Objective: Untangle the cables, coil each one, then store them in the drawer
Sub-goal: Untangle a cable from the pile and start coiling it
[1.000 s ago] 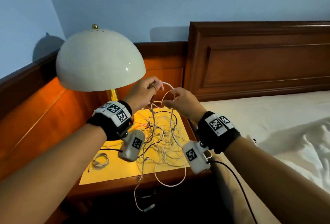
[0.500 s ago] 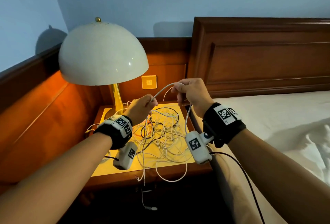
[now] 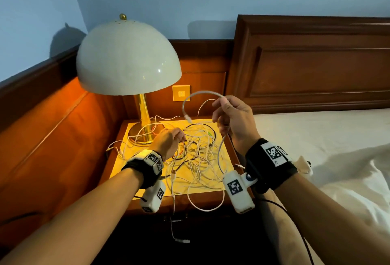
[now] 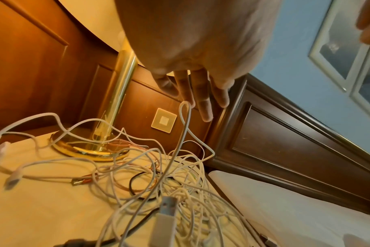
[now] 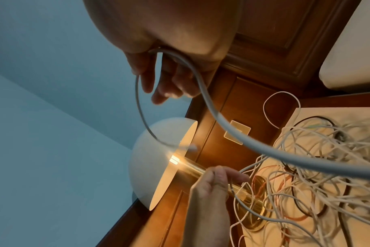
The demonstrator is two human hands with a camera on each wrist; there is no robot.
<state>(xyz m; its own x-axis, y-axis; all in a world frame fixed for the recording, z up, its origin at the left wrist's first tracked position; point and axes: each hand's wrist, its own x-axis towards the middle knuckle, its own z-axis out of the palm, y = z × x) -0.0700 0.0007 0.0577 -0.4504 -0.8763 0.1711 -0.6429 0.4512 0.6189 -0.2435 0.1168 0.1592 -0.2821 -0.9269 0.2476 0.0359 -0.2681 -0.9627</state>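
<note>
Nearest the camera, 1 thin white cable end (image 3: 179,237) hangs off the front edge of the wooden nightstand (image 3: 211,206), down where the drawer should be, though it's too dark there to make out a drawer. On top sits the tangled pile of mostly white cables (image 3: 196,159), with a black one and an orange-ish one mixed in, all still knotted up and nothing coiled in this pile.

The left hand (image 3: 167,143) is low over the heap with straight, relaxed fingers (image 4: 203,100), and 1 thin white loop (image 4: 185,107) is hooked on a fingertip. The right hand (image 3: 234,116) is raised, fingers curled round a thicker white cable (image 3: 202,93) that arches up and left, its plug end (image 3: 186,116) dangling free above the pile. The rest of that cable drops from the palm back into the tangle.

My take: since 1 end is already free, feed that end back through each crossing rather than yanking, and let the left hand pin or lift strands out of the way. Pulling hard probably just tightens the knots, and some strands wrap near the brass base (image 3: 140,135) of the white dome lamp (image 3: 128,59).

Behind it there's a square wall switch plate (image 3: 181,93), then the dark wooden headboard (image 3: 312,64). Can't see any readable brand or text, only black-and-white marker squares on the wrist straps.
</note>
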